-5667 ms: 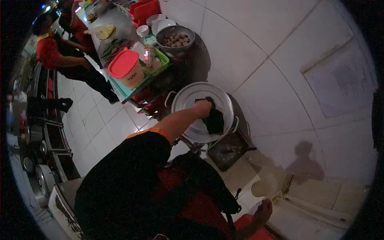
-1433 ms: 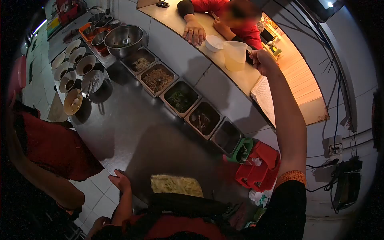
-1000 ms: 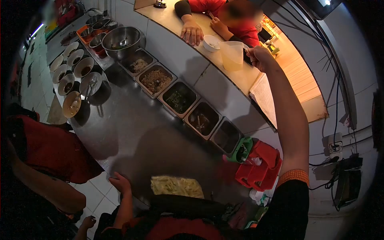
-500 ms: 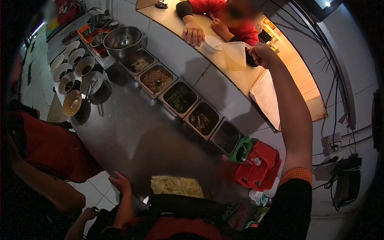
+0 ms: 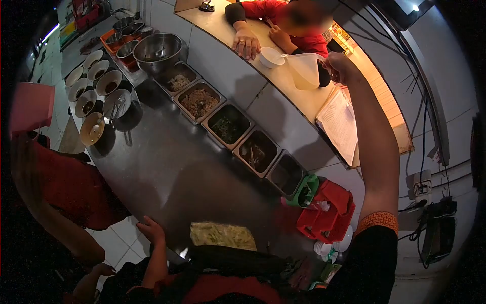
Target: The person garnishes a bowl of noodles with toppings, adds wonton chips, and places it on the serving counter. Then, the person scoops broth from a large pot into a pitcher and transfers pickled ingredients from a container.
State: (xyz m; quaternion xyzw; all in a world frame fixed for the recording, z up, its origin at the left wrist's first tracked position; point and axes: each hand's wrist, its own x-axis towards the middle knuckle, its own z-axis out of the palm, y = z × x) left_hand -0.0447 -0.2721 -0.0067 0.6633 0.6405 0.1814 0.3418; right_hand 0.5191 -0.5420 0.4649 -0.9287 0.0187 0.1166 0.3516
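One tilted jug [image 5: 304,72] looks stiff, light but for its liquid — right hand [image 5: 342,68] clamps the handle, the best hold; left hand [image 5: 153,231] is partly open.

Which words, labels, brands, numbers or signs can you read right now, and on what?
None readable.
White paper sheet on the cream ledge: rows of faint marks, too small.
Orange-lit patterned panel behind the red-sleeved co-worker: too small, blurred.
Clear plastic jug in the right hand: no legible marking.
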